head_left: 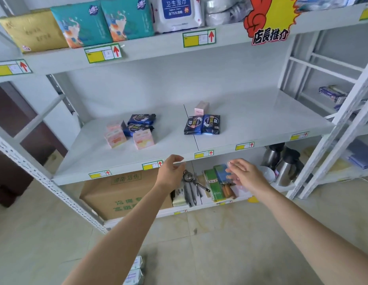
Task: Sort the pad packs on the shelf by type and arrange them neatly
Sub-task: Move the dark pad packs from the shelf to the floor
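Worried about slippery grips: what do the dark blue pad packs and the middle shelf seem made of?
Dark blue pad packs: likely glossy plastic film; sheen, crimped ends. Middle shelf: probably painted sheet metal; smooth, matte grey, thin panel seam.

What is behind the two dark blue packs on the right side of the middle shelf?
A single pale pink box stands upright just behind the two dark blue packs. Its base is covered by them, so anything lower down behind them cannot be seen.

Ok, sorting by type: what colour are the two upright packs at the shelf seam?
The packs are dark blue; head view.
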Tool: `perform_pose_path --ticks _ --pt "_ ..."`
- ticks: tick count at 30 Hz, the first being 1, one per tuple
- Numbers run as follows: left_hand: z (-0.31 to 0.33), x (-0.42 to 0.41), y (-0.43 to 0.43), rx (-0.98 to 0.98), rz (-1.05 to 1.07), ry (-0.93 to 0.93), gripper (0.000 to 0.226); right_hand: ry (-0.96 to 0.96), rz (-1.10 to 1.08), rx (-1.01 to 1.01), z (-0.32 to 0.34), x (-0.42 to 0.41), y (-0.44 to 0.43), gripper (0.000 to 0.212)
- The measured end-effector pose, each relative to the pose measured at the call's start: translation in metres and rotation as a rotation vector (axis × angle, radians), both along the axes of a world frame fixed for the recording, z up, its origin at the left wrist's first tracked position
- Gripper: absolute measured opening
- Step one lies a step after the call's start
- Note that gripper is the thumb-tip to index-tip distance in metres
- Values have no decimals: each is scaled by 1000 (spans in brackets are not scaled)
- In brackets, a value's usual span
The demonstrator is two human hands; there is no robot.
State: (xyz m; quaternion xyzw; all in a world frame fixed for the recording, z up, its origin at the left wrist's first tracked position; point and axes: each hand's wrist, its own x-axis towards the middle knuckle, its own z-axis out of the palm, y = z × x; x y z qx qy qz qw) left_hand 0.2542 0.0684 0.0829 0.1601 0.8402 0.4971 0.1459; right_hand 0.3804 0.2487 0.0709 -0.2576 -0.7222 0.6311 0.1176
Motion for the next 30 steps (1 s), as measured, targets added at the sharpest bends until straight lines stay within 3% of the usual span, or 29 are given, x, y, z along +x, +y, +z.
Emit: perform_pose_path --ticks 10,20,26,30 --pt "-31 -108 86 -27 31 -30 22 -53 9 -16 -21 -108 88 12" --pt "-58 -217 163 -185 9 24 28 -204 -28 114 -48 -214 158 34" --pt "-81 -263 202 -329 14 30 35 -258 48 74 -63 -265 192 40" --pt "-100 -289 220 -414 105 -64 46 -350 24 115 -81 -297 207 45"
